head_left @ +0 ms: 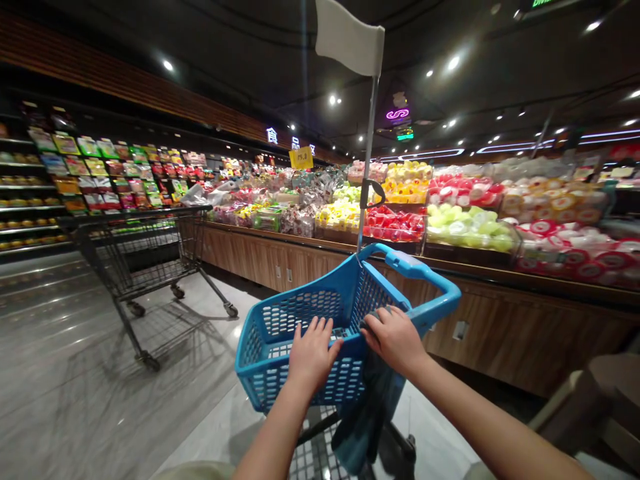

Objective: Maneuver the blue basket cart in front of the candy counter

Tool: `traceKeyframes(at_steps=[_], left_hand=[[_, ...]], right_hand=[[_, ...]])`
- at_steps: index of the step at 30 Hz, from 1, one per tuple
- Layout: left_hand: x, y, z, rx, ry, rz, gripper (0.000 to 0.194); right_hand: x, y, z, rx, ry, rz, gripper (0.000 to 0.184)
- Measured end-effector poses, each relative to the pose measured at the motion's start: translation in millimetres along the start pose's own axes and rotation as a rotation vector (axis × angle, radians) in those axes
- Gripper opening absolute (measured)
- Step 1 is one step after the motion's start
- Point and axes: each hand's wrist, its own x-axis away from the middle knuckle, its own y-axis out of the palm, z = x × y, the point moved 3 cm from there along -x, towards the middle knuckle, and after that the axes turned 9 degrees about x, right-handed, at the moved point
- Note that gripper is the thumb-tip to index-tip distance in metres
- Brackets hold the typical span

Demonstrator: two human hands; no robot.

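A blue plastic shopping cart basket [310, 300] with perforated walls stands right in front of me. My left hand [311, 353] rests on its near rim, fingers stretched out over the inside and holding nothing. Further right, my right hand [393, 337] is curled over the rim near the cart's blue handle [435, 287], closed on a dark cloth [363, 413]. That cloth drapes down the outside of the basket; its exact kind is unclear. A pole with a white flag [350, 40] rises from the basket's far corner.
To the left stands a dark metal shopping cart [145, 260]. Behind the blue one runs a wood-fronted display counter [320, 260] heaped with colourful packaged goods [395, 220]. Stocked shelves [100, 173] line the left wall. A brownish object [575, 407] sits low at right.
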Motion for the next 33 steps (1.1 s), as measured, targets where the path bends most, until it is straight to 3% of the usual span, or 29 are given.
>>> traceKeyframes(at_steps=[6,15,18,23,26,29,33], left_hand=[[10,-11.8,-26,-0.001,0.0,0.0,0.052],[8,-9.6,-20,0.04,0.012,0.002,0.05],[5,-9.1,-16,0.056,0.025,-0.013,0.048],[2,-8.5,-12,0.06,0.045,-0.023,0.046],[3,-9.2,-13,0.048,0.06,-0.026,0.045],[3,-9.6,-13,0.042,0.08,-0.034,0.044],[3,-9.5,-11,0.056,0.089,-0.024,0.044]], right_hand=[[1,-21,0,0.006,-0.075,0.002,0.019],[25,-24,88,-0.011,0.132,0.069,0.026],[35,-18,81,-0.016,0.164,0.111,0.03],[40,-9,39,-0.032,0.069,0.117,0.027],[39,-9,38,-0.012,0.027,0.11,0.026],[40,-11,58,0.008,0.023,0.096,0.025],[44,-14,107,0.037,0.104,0.108,0.024]])
